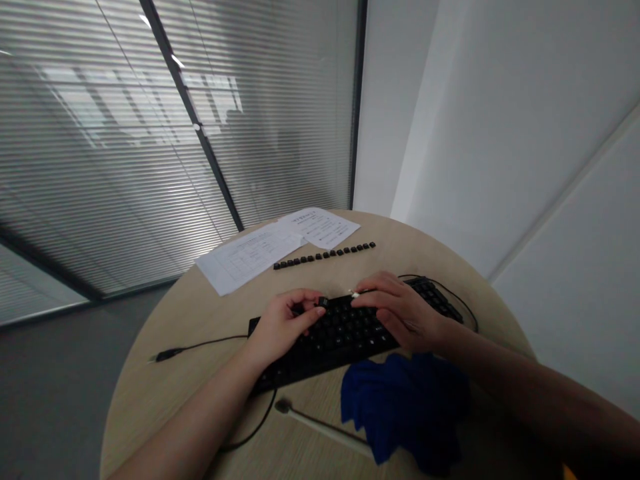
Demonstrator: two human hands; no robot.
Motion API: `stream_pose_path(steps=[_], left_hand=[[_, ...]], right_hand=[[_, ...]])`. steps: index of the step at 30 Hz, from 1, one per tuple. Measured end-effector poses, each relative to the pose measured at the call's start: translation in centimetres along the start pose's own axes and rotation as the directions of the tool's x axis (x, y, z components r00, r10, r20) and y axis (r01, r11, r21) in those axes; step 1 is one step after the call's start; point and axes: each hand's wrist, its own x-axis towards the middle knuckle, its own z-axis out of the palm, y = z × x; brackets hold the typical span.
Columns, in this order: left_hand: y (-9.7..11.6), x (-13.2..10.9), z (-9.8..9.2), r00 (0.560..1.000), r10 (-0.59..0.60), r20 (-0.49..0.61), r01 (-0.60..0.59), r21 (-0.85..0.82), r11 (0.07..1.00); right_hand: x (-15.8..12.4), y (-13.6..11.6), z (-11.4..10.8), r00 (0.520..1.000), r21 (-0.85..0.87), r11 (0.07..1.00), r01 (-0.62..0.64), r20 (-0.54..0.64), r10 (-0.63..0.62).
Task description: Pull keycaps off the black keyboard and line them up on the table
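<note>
A black keycap (323,302) is pinched between the thumb and fingers of my left hand (283,323), just above the keyboard's back edge. My right hand (400,307) rests over the right part of the black keyboard (335,340). At its fingertips is a small white thing (355,294), too small to name for sure. Several loose keycaps (325,255) lie in a row beyond the keyboard. Both hands hide parts of the keys.
A crumpled blue cloth (405,407) and a white-handled brush (325,429) lie in front of the keyboard. Printed papers (260,253) are at the back of the round wooden table (150,400). A cable with a USB plug (167,355) lies at left.
</note>
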Motion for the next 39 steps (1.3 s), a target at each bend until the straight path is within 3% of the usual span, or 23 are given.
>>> stream_pose_path(steps=[4,12,16,23,27,29,32,35,38,39], left_hand=[[0.4,-0.3,0.6,0.992,-0.044,0.117,0.052,-0.07,0.996],[1.1,-1.0,2.0,0.968,-0.098,0.232,0.124,-0.102,0.987],[1.0,-1.1,2.2,0.962,-0.089,0.26,0.119,-0.104,0.987],[0.9,-1.1,2.5,0.955,-0.055,0.292,0.097,-0.133,0.986],[1.0,-1.1,1.9,0.969,-0.014,0.247,0.015,-0.004,1.0],[1.2,-1.0,1.0,0.981,0.078,0.18,-0.11,0.175,0.978],[1.5,-0.6,-0.7,0.955,0.258,0.148,-0.297,0.484,0.823],[1.5,-0.1,-2.1,0.953,0.287,0.102,-0.288,0.604,0.743],[1.3,0.4,-3.0,0.956,0.289,0.046,-0.245,0.667,0.704],[1.2,0.5,-3.2,0.958,0.286,0.036,-0.232,0.682,0.693]], right_hand=[[-0.3,0.3,0.6,0.996,-0.131,0.989,-0.061,-0.069,0.052],[-0.5,-0.8,2.3,0.987,-0.284,0.951,0.118,-0.069,-0.143],[-0.3,-1.0,2.8,0.989,-0.298,0.945,0.133,-0.023,-0.146],[-0.5,-0.7,3.3,0.987,-0.275,0.953,0.128,-0.063,-0.151],[-0.4,-0.5,2.7,0.987,-0.279,0.956,0.092,-0.1,-0.124],[-0.4,0.1,1.6,0.991,-0.294,0.956,0.01,-0.124,-0.048],[-0.6,2.3,-0.6,0.971,-0.361,0.904,-0.23,-0.149,0.187],[-1.0,6.4,-2.8,0.898,-0.405,0.802,-0.439,-0.231,0.375],[-1.4,11.3,-4.2,0.807,-0.454,0.684,-0.571,-0.16,0.568],[-1.4,12.9,-4.4,0.767,-0.501,0.638,-0.584,-0.085,0.636]])
